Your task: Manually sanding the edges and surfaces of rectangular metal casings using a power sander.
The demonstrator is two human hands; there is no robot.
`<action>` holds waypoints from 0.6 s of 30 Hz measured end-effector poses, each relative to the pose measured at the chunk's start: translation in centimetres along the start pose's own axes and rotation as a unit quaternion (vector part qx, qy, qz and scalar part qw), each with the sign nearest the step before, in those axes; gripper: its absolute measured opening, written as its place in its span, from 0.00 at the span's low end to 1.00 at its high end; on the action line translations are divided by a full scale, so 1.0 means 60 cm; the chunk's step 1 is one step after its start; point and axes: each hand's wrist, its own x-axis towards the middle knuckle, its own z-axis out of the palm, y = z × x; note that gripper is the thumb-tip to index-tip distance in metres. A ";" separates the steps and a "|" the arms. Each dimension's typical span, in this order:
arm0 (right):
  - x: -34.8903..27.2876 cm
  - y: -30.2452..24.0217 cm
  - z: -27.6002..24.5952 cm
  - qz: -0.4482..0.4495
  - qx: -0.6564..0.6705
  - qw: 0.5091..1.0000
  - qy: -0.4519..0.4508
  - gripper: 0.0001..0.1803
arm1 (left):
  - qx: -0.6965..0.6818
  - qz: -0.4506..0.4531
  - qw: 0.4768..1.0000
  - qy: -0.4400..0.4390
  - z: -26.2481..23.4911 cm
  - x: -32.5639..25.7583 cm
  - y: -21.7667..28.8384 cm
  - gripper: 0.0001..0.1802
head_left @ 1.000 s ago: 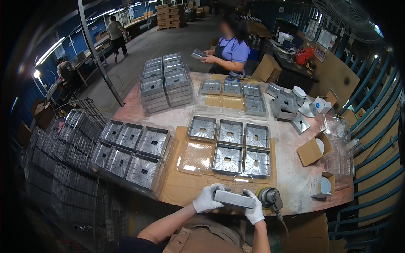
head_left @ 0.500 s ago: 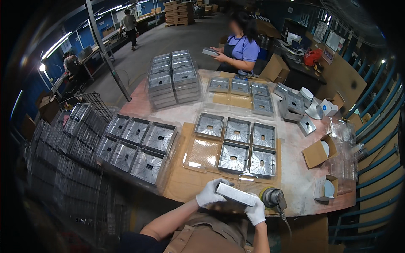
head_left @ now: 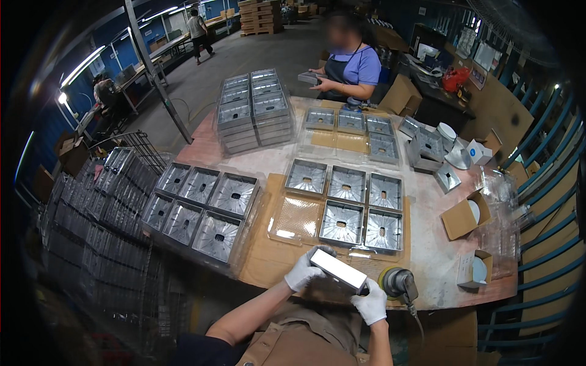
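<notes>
Six metal boxes (head_left: 207, 235) fill the left tray (head_left: 259, 198), and six more show on top of the stack (head_left: 238, 137). Five sit in the near tray (head_left: 295, 216) and four in the far tray (head_left: 323, 139); beyond these, one co-worker (head_left: 353, 73) has a thin box (head_left: 311, 78) in both hands. One sander (head_left: 397, 282) rests at the front of the table (head_left: 427, 244), at least three loose boxes (head_left: 448, 179) stand at the far right, and two open cartons (head_left: 458, 222) hold a round white piece each.

Compared with half a second earlier, the walker (head_left: 198, 36) in the background is farther right of the post (head_left: 152, 73). Both flat trays keep the same counts. The held box (head_left: 339, 270) slants more steeply down to the right, and its long side, greyer before, now glares white.

That box lies between the gloved hands, in front of the near tray and left of the sander. The left hand (head_left: 305, 271) grips its left end; the right hand (head_left: 371, 302) grips its right end, some fingers hidden.
</notes>
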 end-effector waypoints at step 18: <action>-0.027 -0.111 -0.014 -0.071 0.034 0.994 -0.074 0.25 | -0.232 -0.085 0.964 0.098 -0.029 0.036 -0.040 0.40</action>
